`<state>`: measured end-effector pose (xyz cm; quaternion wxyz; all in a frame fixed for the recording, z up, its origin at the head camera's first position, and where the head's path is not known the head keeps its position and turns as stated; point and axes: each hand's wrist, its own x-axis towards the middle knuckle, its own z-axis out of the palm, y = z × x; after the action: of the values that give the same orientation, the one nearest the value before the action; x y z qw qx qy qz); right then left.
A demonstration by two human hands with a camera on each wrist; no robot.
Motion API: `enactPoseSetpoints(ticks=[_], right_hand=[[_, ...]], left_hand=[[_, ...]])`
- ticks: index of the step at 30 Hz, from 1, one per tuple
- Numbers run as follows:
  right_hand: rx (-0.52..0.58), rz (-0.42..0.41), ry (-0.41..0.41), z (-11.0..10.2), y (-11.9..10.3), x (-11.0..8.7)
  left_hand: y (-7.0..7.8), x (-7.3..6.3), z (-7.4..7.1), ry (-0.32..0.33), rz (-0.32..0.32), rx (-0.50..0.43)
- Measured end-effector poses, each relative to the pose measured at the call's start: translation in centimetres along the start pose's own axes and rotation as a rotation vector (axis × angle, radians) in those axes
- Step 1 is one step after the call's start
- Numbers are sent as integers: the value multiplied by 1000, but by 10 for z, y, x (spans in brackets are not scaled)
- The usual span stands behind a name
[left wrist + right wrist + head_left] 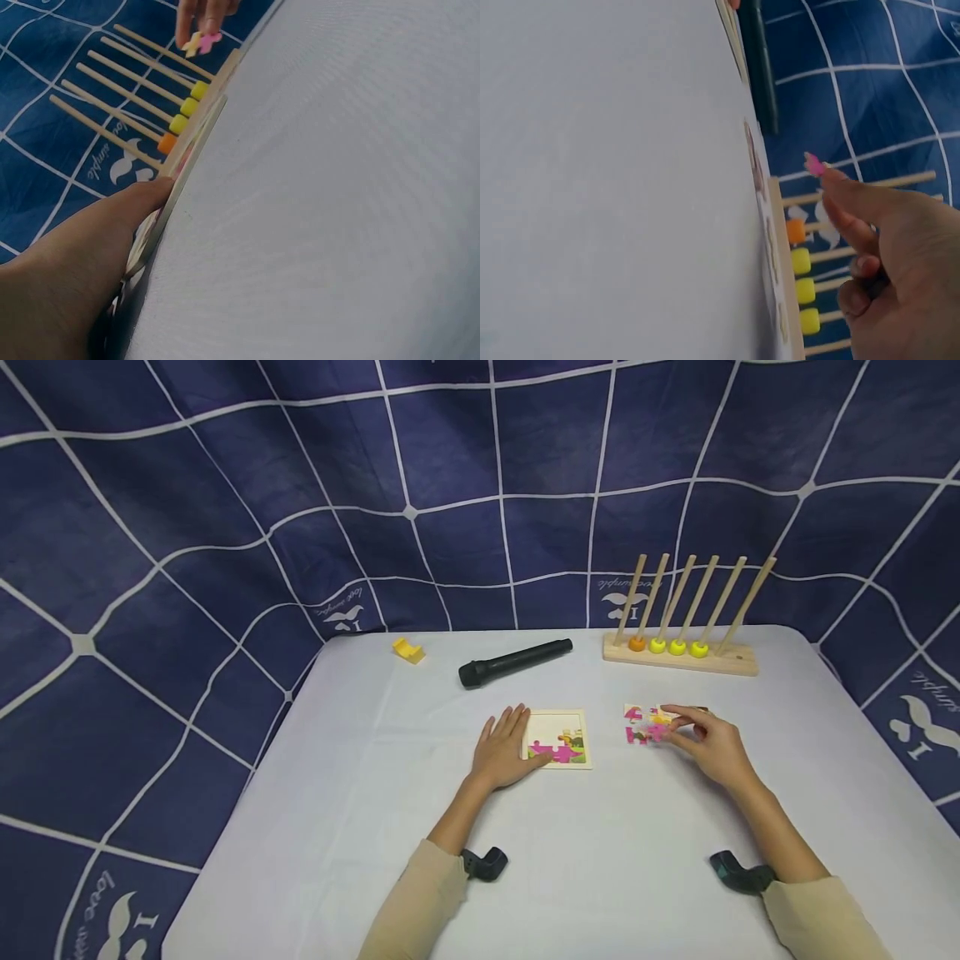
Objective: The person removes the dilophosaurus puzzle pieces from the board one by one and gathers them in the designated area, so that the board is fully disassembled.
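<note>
My left hand [501, 756] lies with straight fingers along the left side of a square puzzle board [555, 712], its thumb over the lower edge. Pink, green and yellow pieces fill the bottom and right part of the board; bare wood shows elsewhere. To the right of it, my right hand [712, 747] pinches a pink and pale-yellow puzzle piece [208, 43] between thumb and fingertips. The left wrist view shows this piece held up off the table. Below and beside those fingertips lie several loose puzzle pieces [636, 736], partly covered by the right hand.
A black microphone [517, 663] lies behind the board. At the back right stands a wooden peg rack [720, 663] with tall rods and several orange and yellow beads. A small yellow block [408, 651] sits at the back left. Dark blue checked cloth hangs around the white table.
</note>
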<state>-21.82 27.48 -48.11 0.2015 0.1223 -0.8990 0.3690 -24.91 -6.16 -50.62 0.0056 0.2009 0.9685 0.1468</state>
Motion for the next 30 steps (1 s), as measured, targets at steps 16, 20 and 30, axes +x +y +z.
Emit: enactPoseSetpoints(ticks=[16, 20, 30], right_hand=[[-50, 156, -187, -6, 27, -12], [-79, 162, -207, -5, 28, -10], [-82, 175, -213, -5, 28, -11]], left_hand=[[-1, -1, 0, 9, 7, -7], [-1, -2, 0, 12, 7, -4], [-1, -1, 0, 12, 9, -4]])
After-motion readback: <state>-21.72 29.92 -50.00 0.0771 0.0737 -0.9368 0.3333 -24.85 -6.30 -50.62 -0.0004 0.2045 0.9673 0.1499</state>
